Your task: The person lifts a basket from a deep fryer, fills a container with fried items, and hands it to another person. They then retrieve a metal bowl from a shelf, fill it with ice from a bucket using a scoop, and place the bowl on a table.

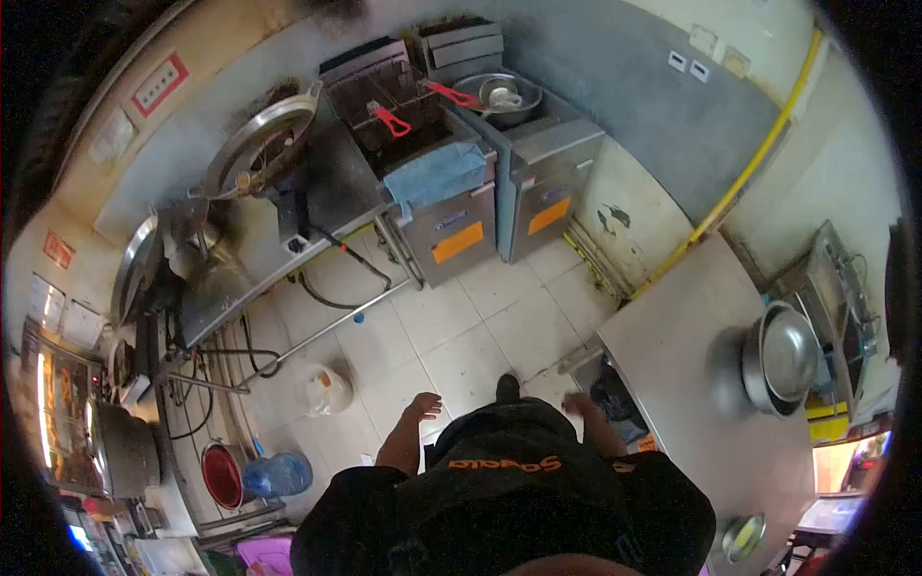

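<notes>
My left hand hangs in front of my body over the tiled floor, its fingers loosely apart and nothing in them. On the other side, my right hand is held low beside the steel table. It looks loose and holds nothing that shows, though its fingers are small and blurred. Below both hands is my black apron with orange lettering, and one dark shoe shows past it. A white bucket stands on the floor left of my left hand, apart from it.
Two fryers stand ahead, with red-handled baskets and a blue cloth. Large pans lie along the left counter. A red bucket and a blue water bottle are lower left. Metal bowls sit on the right table.
</notes>
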Available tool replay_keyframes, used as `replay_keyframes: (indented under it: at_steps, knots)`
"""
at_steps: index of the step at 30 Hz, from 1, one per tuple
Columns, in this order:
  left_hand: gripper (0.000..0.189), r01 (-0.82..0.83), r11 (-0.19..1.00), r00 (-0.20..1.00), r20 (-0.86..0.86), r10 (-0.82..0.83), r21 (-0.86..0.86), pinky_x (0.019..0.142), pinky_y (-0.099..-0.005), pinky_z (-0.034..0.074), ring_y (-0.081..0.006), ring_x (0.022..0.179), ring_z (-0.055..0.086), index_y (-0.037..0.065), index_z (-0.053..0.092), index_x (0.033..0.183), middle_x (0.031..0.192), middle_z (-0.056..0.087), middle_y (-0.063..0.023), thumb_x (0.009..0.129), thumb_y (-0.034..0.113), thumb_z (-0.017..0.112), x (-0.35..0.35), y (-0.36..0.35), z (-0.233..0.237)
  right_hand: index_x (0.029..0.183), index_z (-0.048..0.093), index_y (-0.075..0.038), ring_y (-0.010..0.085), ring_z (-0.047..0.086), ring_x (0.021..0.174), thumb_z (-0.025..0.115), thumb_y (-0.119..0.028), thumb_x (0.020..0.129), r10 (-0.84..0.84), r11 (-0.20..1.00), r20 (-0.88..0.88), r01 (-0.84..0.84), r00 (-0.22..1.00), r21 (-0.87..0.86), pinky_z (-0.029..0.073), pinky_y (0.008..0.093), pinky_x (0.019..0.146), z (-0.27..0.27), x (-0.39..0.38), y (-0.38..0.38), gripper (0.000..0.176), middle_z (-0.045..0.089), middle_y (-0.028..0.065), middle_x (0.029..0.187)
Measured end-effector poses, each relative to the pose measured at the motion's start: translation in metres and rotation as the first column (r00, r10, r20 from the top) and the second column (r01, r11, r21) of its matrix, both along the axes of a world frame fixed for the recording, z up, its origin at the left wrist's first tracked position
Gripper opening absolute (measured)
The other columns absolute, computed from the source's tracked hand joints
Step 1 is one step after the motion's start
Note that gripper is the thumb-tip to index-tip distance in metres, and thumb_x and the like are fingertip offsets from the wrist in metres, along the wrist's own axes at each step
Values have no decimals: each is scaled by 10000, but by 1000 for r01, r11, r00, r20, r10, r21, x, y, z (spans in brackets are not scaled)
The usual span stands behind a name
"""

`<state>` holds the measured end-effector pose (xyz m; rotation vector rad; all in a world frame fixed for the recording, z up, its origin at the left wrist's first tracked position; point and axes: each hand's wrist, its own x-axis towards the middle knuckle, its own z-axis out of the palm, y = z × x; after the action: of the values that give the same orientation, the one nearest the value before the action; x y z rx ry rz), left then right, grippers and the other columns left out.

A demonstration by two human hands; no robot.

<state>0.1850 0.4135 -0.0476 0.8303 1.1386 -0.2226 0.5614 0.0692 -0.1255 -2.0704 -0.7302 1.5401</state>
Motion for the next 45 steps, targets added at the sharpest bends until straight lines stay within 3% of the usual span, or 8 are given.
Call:
replay_keyframes:
  at_steps: [3,11,25,34,38,42,43,45]
  knots:
    - [225,82,933,924,325,-202,349,590,-354,481,-165,663,594,136,592,977,811,620,-17,799,270,561,4,68,-87,763,556,-77,133,518,566,548,-204,815,226,928,285,-295,931,229,427,287,478,19,98,167,138,577,43,699]
    - [262,-285,933,943,237,232,218,629,-333,482,-179,798,608,114,547,1072,943,614,-51,857,249,483,131,172,26,926,555,-87,132,565,618,563,-218,834,-334,835,-324,437,885,335,464,256,525,200,155,443,160,597,37,766]
    - [350,518,841,851,5,-525,157,729,-387,469,-240,889,569,74,500,1094,996,569,-86,825,293,549,374,387,-24,819,626,-26,183,586,615,502,-254,814,-432,875,92,441,897,-198,464,330,497,102,194,389,260,626,76,717]
    - [133,982,173,179,-70,-981,81,493,-299,437,-163,564,552,87,553,913,708,565,-36,803,160,529,527,247,-11,900,618,-19,170,590,581,501,-248,786,-936,325,185,937,299,126,474,309,462,70,21,229,281,630,80,762]
    - [112,928,-347,-330,-134,-934,133,468,-296,433,-151,556,541,88,539,891,689,551,-27,805,158,527,520,127,9,886,584,-8,168,580,552,523,-198,781,-839,-534,25,832,-543,147,459,292,443,122,-157,182,225,607,87,733]
    - [118,624,-748,-708,-241,-664,227,516,-297,464,-152,598,564,80,578,809,662,560,-49,800,174,507,481,-2,30,893,545,-42,158,526,488,495,-130,815,-243,-950,16,241,-970,199,383,272,358,72,-349,183,127,569,102,685]
    - [132,260,-877,-892,-248,-379,403,516,-298,466,-154,595,565,77,583,763,654,562,-63,793,178,503,470,-29,19,803,534,-90,159,539,537,501,-159,804,57,-996,-358,-80,-932,50,406,287,399,62,-404,203,76,550,80,653]
    - [185,-420,-620,-902,-381,203,663,514,-301,470,-156,589,568,72,594,673,640,566,-91,778,186,493,463,-84,-31,653,476,-134,159,535,544,510,-129,761,-76,-977,156,104,-985,185,426,310,466,35,-483,260,114,490,28,579]
